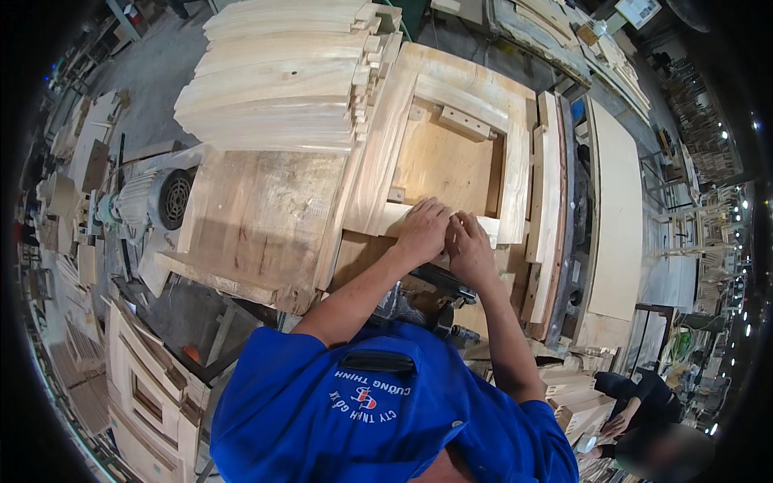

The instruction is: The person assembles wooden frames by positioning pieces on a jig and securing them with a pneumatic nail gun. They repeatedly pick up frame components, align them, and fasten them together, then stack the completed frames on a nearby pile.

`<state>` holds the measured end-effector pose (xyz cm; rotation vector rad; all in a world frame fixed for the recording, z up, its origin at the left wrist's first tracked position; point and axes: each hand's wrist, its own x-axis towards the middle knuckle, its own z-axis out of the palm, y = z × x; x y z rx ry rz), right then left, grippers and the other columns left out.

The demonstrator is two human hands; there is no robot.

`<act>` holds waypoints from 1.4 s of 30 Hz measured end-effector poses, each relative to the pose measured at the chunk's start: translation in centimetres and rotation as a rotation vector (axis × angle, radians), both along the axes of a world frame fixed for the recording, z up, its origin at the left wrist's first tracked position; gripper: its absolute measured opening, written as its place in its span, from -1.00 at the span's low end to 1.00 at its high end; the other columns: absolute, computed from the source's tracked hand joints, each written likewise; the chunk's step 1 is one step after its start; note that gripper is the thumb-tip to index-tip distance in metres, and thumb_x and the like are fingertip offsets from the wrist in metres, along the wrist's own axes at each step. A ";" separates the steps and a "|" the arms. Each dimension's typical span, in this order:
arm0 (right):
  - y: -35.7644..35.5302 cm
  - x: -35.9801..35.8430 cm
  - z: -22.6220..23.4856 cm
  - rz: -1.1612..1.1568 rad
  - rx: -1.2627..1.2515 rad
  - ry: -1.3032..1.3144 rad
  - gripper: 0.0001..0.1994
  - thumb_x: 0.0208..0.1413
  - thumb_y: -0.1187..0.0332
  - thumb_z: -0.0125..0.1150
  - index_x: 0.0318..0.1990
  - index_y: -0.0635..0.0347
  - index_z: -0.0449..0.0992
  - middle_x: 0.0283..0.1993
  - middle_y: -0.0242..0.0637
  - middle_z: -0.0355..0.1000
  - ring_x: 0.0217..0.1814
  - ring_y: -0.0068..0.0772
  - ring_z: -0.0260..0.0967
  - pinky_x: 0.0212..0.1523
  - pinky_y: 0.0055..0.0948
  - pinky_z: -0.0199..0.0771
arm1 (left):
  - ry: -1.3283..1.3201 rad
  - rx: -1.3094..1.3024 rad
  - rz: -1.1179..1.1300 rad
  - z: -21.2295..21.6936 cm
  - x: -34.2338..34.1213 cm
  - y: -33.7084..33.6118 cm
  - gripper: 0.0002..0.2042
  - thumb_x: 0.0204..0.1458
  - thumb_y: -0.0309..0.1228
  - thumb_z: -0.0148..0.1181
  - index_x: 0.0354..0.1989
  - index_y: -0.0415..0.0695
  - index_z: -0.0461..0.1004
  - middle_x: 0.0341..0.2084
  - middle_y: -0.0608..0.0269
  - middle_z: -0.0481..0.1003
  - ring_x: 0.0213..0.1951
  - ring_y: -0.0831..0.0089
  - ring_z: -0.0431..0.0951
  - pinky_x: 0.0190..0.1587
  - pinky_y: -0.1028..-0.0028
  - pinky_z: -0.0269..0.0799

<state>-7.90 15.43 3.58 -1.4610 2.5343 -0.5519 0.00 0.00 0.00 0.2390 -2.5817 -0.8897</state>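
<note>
Blue shirt [322, 431] on the near side of a wooden frame [514, 181]

Largest in our view is that shirt, its two short sleeves spread toward the frame. Next in size comes a stack of pale boards [274, 72], lying side by side to the left of the frame and reaching past its far end. We see the frame itself flat on a plywood board [483, 74], straight ahead of the shirt, its near rail [392, 219] running under our fingers. A worn wooden tabletop [266, 205] lies left of the frame, on the near side of the stack. To the right of the frame we have a long pale panel [617, 209], and between the two a narrow wooden strip [547, 173]. Well left of the frame sits a ribbed grey motor [145, 200]. Right of the frame and nearer than it, we make out a co-worker's dark sleeve [648, 396].

Our left hand [425, 231] is partly open, fingers bent together over the near rail. Our right hand [471, 251] is more curled, just beside it, fingertips at the same rail. We cannot tell whether either hand grips the wood.

Smallest is a drilled wooden block [465, 123], inside the frame by its far rail.
</note>
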 end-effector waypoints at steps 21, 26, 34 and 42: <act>3.8 10.2 4.7 0.207 -0.134 -0.401 -0.75 0.12 0.42 0.36 -0.07 0.30 0.55 -0.22 -0.01 0.52 -0.17 0.14 0.52 -0.09 -0.04 0.56 | -0.044 -0.013 0.012 0.1 0.1 0.0 -0.66 0.18 -0.47 0.08 0.12 -0.30 0.50 0.07 -0.06 0.55 0.24 0.02 0.45 0.40 0.13 0.27; 3.3 11.5 3.0 0.253 -0.004 -0.483 -0.62 0.04 0.38 0.45 -0.04 0.30 0.46 -0.13 0.06 0.45 -0.06 0.24 0.51 -0.06 0.02 0.57 | -0.038 -0.013 0.006 0.4 0.0 0.1 -0.69 0.19 -0.48 0.09 0.09 -0.30 0.51 0.03 -0.05 0.56 0.22 0.02 0.46 0.40 0.12 0.26; 3.2 12.2 1.7 0.109 0.145 -0.489 -0.35 0.02 0.28 0.51 0.21 0.27 0.31 -0.04 0.08 0.49 0.03 0.24 0.51 0.08 0.06 0.55 | -0.050 -0.017 -0.004 0.5 -0.2 -0.1 -0.70 0.19 -0.46 0.11 0.06 -0.30 0.51 0.01 -0.04 0.56 0.21 0.03 0.45 0.38 0.14 0.27; 4.1 9.8 6.4 0.021 0.217 -0.818 -0.29 0.08 0.30 0.48 0.34 0.29 0.25 -0.08 0.11 0.59 -0.06 0.04 0.61 0.03 -0.13 0.58 | -0.106 0.375 0.064 2.3 -0.2 -1.3 -0.68 0.29 -0.39 0.09 0.09 -0.32 0.55 -0.05 -0.06 0.63 0.04 0.00 0.60 0.21 0.12 0.45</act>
